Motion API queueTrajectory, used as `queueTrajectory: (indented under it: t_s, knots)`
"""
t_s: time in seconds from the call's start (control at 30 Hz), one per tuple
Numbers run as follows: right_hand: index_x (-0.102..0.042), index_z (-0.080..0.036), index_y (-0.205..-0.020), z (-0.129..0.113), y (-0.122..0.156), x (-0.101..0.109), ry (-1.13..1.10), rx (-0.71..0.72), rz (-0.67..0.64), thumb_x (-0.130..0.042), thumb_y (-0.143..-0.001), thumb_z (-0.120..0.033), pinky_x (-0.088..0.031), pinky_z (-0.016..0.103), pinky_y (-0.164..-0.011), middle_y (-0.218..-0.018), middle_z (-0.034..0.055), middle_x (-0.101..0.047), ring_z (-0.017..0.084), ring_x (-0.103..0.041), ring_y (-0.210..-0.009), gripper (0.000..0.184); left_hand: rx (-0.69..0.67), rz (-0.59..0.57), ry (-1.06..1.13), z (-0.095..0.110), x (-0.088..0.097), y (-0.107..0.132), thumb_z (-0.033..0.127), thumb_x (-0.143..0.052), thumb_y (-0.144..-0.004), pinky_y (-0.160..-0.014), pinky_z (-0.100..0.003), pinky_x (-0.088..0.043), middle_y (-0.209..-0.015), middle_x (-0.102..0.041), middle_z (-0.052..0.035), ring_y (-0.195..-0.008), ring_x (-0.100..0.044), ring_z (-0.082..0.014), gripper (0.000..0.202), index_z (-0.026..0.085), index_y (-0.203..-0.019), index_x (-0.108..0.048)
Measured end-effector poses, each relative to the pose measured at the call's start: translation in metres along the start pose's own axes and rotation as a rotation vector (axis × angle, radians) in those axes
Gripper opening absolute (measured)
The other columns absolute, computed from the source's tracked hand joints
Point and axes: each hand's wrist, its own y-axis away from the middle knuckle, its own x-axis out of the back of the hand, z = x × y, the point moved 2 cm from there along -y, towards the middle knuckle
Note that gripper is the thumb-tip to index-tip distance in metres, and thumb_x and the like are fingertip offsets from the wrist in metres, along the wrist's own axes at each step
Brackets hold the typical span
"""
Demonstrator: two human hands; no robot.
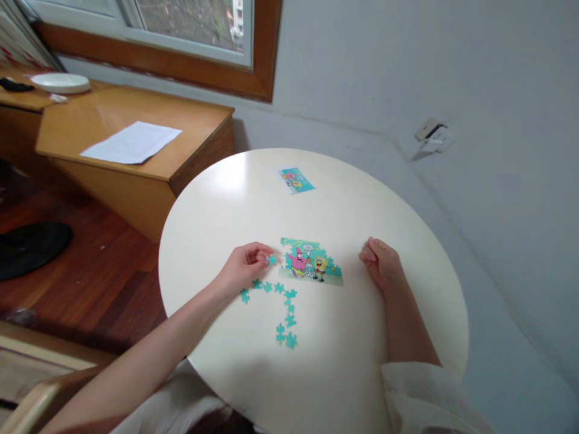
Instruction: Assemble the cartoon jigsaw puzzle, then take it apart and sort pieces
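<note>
A small teal puzzle piece point(271, 260) is pinched between the thumb and fingers of my left hand point(248, 264), just left of the partly assembled jigsaw puzzle point(312, 265). The puzzle shows a pink starfish, a tall pale figure and a yellow sponge on teal; its left side and upper right have ragged edges. Several loose teal puzzle pieces point(289, 306) lie in a bent line below and left of it. To the right of the puzzle, my right hand point(380, 262) rests on the table, curled closed, apart from the pieces. Whatever is inside its fingers is hidden.
All this lies on a round white table point(217, 205). A small reference picture point(296, 180) sits toward the far side. Beyond the left edge stands a wooden desk point(199, 123) bearing a white paper sheet point(132, 143) and a white round object point(61, 82). A wall closes the right.
</note>
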Motion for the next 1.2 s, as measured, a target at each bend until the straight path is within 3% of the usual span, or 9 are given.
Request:
queueTrajectory:
  t_s: [0.13,0.3,0.53,0.93,1.2]
  knots:
    - [-0.044,-0.019,-0.053,0.000,0.000,0.001,0.015,0.006,-0.011,-0.078,-0.061,-0.045,-0.030,0.020,-0.038,-0.044,-0.0084,-0.032,0.004,-0.030,-0.042,0.044,-0.025,-0.020,-0.136,0.005,-0.005,-0.006,0.020,-0.059,-0.063,-0.054,-0.021,-0.039,-0.057,-0.055,0.0027,-0.054,-0.050,-0.0084,0.012,0.014,-0.072,-0.063]
    - [-0.052,-0.017,-0.056,0.001,0.000,0.001,-0.015,-0.013,0.023,-0.081,-0.058,-0.044,-0.029,0.019,-0.039,-0.043,-0.0085,-0.033,0.004,-0.030,-0.042,0.039,-0.100,-0.163,-0.367,0.023,-0.016,-0.021,0.016,-0.056,-0.065,-0.063,-0.023,-0.045,-0.064,-0.064,-0.0011,-0.063,-0.058,-0.0122,0.008,0.014,-0.065,-0.064]
    - [-0.052,-0.017,-0.054,0.000,0.000,0.000,-0.022,-0.010,0.016,-0.081,-0.058,-0.044,-0.028,0.019,-0.039,-0.045,-0.0076,-0.036,0.003,-0.030,-0.043,0.040,-0.022,-0.257,-0.632,0.021,-0.016,-0.042,0.012,-0.056,-0.061,-0.053,-0.021,-0.042,-0.058,-0.065,-0.0014,-0.057,-0.058,-0.0136,0.010,0.014,-0.060,-0.066]
    - [-0.053,-0.017,-0.056,0.001,-0.002,0.001,0.024,0.015,0.012,-0.079,-0.058,-0.047,-0.028,0.019,-0.038,-0.046,-0.0082,-0.035,0.003,-0.031,-0.042,0.040,0.048,-0.330,-0.791,0.022,-0.017,-0.048,0.014,-0.055,-0.060,-0.054,-0.021,-0.039,-0.056,-0.062,0.0008,-0.057,-0.055,-0.0127,0.014,0.013,-0.063,-0.068]
    - [-0.052,-0.017,-0.058,0.003,-0.003,0.002,0.025,0.018,0.009,-0.078,-0.060,-0.047,-0.028,0.018,-0.039,-0.045,-0.0089,-0.034,0.003,-0.031,-0.042,0.040,0.045,-0.291,-0.845,0.021,-0.020,-0.046,0.012,-0.053,-0.061,-0.056,-0.021,-0.040,-0.060,-0.064,0.0001,-0.061,-0.057,-0.0134,0.015,0.013,-0.065,-0.067]
